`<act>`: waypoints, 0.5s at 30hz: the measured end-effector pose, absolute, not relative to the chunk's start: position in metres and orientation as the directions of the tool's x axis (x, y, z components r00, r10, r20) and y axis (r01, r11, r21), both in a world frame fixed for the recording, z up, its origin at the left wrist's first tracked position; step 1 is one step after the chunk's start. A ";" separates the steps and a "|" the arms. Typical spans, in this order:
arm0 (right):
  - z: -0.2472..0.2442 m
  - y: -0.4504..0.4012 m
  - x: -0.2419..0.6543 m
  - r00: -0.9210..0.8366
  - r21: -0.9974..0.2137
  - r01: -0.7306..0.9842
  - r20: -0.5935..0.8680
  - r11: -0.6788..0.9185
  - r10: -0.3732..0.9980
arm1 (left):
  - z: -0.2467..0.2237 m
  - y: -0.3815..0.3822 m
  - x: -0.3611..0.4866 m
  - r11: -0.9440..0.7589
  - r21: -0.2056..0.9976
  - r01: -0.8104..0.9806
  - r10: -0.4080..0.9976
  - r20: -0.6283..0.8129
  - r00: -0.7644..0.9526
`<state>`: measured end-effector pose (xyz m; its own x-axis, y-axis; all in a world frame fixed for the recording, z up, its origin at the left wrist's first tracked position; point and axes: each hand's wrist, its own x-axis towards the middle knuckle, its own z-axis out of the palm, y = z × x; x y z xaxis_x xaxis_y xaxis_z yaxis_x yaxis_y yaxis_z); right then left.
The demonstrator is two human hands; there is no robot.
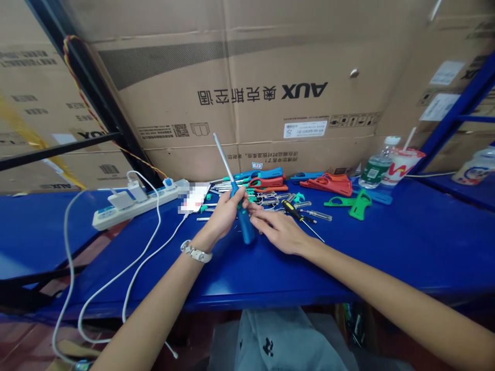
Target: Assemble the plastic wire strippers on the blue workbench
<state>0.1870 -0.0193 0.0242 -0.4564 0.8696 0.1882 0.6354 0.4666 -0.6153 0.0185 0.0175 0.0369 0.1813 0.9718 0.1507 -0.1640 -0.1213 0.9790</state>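
Observation:
A blue lighter (pixel 246 226) with a long metal tube is held upright at a tilt, its tip up and to the left. Wrapped round its middle is my left hand (pixel 226 210), with a silver watch (pixel 196 252) on the wrist. My right hand (pixel 281 232) is at the lighter's right side, fingers bent close to it; whether they pinch a small part is hidden. Behind both hands lie metal tubes and small green parts, with red casings (pixel 266 182) further back. A yellow and black screwdriver (pixel 293 210) rests just behind my right hand.
On the blue table (pixel 386 257), a white power strip (pixel 143 205) with cables and a phone (pixel 196 197) are at left. Red casings (pixel 328 184), green casings (pixel 360 205), a bottle (pixel 377 167) and a cup (pixel 400 166) stand or lie at right. Cardboard boxes (pixel 255 62) rise behind.

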 end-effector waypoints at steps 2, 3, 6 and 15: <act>0.024 -0.016 0.188 -0.462 -0.633 0.614 0.195 0.471 0.865 | 0.040 0.014 0.003 -0.146 0.979 -0.142 0.962 0.174 0.212; 0.023 -0.014 0.187 -0.461 -0.636 0.613 0.194 0.469 0.866 | 0.041 0.010 -0.006 -0.136 0.983 -0.124 0.962 0.161 0.219; 0.016 -0.009 0.180 -0.463 -0.599 0.636 0.207 0.486 0.862 | 0.044 -0.005 -0.036 -0.052 0.998 0.043 0.970 0.041 0.241; 0.005 0.007 0.107 -0.616 -0.378 0.598 0.347 0.707 0.707 | 0.034 -0.062 -0.104 -0.005 0.912 0.410 0.999 -0.013 0.042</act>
<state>0.1070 0.0067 0.0054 -0.6164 0.7068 0.3470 0.5978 0.7069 -0.3780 -0.1038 -0.0620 0.0335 0.0416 0.9990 -0.0131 0.4104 -0.0051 0.9119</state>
